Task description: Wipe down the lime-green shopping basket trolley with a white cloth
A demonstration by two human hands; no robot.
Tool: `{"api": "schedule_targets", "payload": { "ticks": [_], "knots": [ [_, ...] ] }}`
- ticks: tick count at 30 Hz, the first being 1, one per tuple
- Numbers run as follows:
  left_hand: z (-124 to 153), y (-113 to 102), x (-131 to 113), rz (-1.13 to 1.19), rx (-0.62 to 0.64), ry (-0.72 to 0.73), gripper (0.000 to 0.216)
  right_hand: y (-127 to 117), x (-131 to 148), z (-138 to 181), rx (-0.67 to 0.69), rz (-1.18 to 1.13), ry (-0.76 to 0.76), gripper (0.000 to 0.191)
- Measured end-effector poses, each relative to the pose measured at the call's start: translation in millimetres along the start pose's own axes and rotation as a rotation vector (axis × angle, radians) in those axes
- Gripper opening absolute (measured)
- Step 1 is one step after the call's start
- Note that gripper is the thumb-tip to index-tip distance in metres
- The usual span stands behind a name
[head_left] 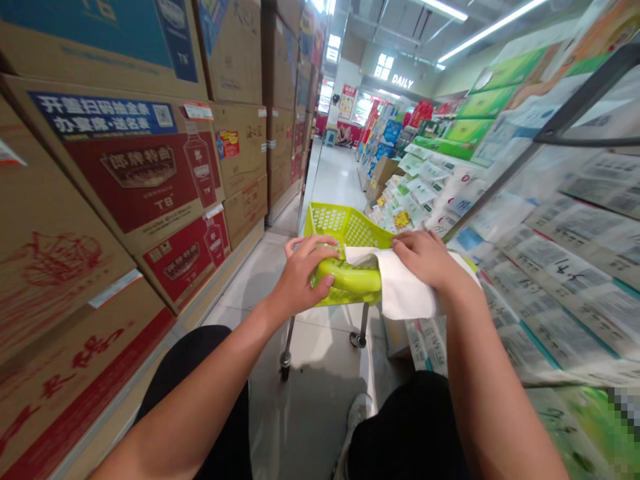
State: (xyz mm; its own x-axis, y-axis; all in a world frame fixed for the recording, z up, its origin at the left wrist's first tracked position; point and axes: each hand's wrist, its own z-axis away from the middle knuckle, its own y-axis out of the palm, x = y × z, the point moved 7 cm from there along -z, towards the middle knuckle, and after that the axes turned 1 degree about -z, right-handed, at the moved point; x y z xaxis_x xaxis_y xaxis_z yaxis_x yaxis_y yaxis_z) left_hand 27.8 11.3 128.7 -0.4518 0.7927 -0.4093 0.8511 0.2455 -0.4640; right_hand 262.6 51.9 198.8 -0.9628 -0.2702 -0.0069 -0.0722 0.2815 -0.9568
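Note:
In front of me stands a small shopping cart with a lime-green plastic basket on metal legs with casters. My left hand is closed round the left end of its green handle, thumb on the near side. A white cloth is draped over the handle's right part and hangs down toward me. On top of the cloth, my right hand presses it against the handle with fingers curled over the far side; the fingertips are partly hidden. The basket's inside shows only in part.
Stacked cardboard cartons line the left side of the aisle. On the right, packs of tissue paper are piled high, crossed by a dark metal bar. The tiled floor runs on to a small blue stool far ahead.

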Motion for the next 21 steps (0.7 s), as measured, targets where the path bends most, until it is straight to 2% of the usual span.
{"api": "schedule_targets", "payload": {
  "ticks": [2, 5, 7, 12, 15, 18, 21],
  "knots": [
    [-1, -2, -18, -0.083, -0.007, 0.104, 0.040, -10, 17, 6, -0.165, -0.033, -0.165, 0.047],
    [-5, -4, -28, -0.174, 0.009, 0.135, 0.038, -8, 37, 18, -0.183, -0.078, -0.302, 0.045],
    [-8, -5, -23, -0.204, -0.007, 0.095, 0.040, -3, 45, 26, -0.200, -0.056, -0.291, 0.045],
    [-9, -8, -7, -0.203, -0.045, 0.056, 0.038, 8, 61, 49, -0.463, 0.001, -0.196, 0.045],
    [-8, -9, -4, -0.185, -0.043, 0.054, 0.037, 21, 66, 62, -0.572, -0.002, -0.117, 0.046],
    [-8, -9, -4, -0.159, -0.043, 0.061, 0.038, 22, 66, 69, -0.595, -0.012, -0.056, 0.045],
    [-8, -11, -3, -0.082, -0.087, 0.056, 0.038, 6, 64, 62, -0.499, -0.040, -0.048, 0.043]
  ]
}}
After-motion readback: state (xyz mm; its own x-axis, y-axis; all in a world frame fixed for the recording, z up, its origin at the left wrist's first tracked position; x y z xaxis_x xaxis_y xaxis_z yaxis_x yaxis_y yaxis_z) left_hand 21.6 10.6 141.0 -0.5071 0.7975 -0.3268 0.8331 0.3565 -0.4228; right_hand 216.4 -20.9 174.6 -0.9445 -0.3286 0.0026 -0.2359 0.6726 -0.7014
